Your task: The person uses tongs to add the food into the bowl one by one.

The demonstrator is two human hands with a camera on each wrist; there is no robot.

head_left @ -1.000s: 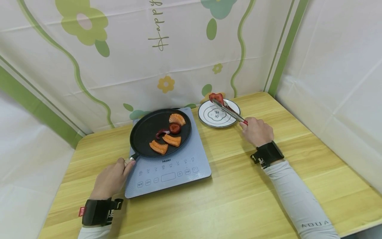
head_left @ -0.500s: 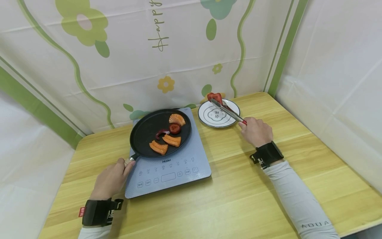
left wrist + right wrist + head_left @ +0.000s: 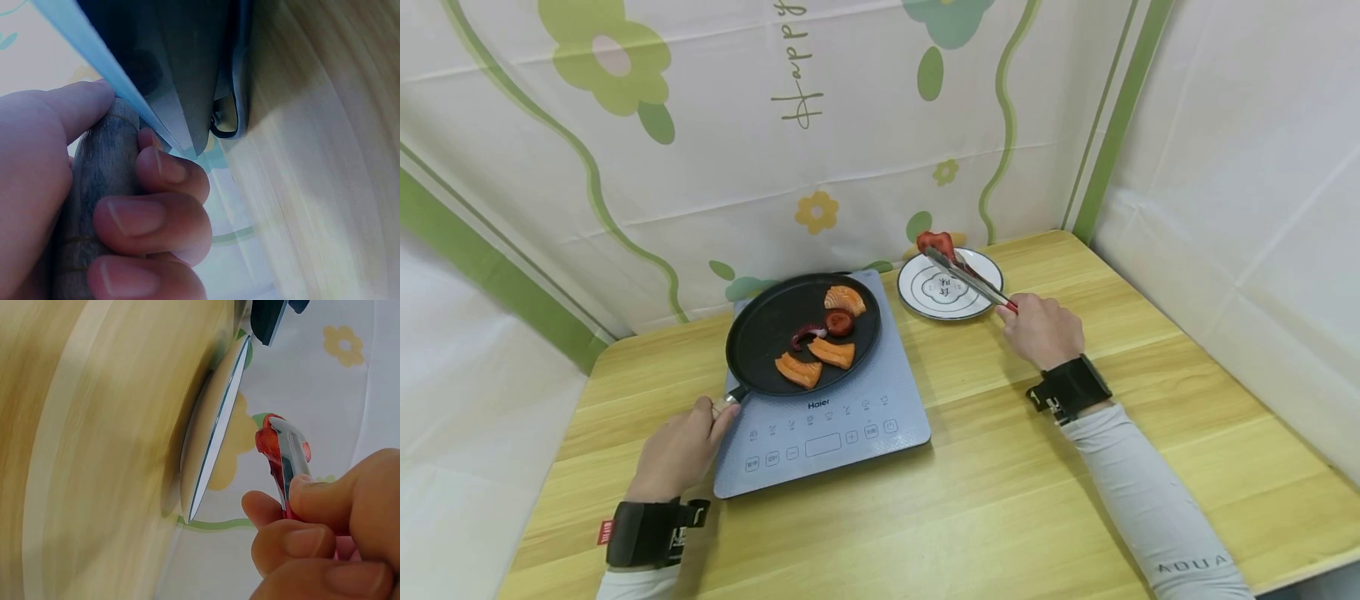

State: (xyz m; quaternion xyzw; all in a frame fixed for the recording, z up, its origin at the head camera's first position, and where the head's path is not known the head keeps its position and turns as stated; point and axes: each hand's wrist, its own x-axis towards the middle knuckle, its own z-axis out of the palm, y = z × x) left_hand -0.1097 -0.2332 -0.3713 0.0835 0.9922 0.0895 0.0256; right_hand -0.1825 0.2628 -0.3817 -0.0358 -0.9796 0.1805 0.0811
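Observation:
My left hand [image 3: 677, 450] grips the wooden handle [image 3: 103, 169] of a round black frying pan [image 3: 763, 325]. In the pan lie several foods: orange salmon slices [image 3: 832, 353], a dark red tomato slice [image 3: 839, 322] and a purple octopus tentacle [image 3: 807, 334]. My right hand [image 3: 1045, 331] holds metal tongs [image 3: 976, 286] with red grips, thumb and fingers wrapped round them. Between the tong tips is a glossy red food piece [image 3: 267, 442], raised over the far side of a white plate [image 3: 916, 287] with a dark rim.
The pan sits on a grey Haier induction cooktop [image 3: 880, 417], its button panel toward me. Cooktop and plate stand on a wooden table [image 3: 1000, 500]. A flower-printed curtain [image 3: 715, 183] hangs right behind them, and a white sheet [image 3: 1247, 208] bounds the right side.
The tongs with the red food piece have drifted slightly left over the plate, my right hand moving along with them. My left hand and the pan stay where they were.

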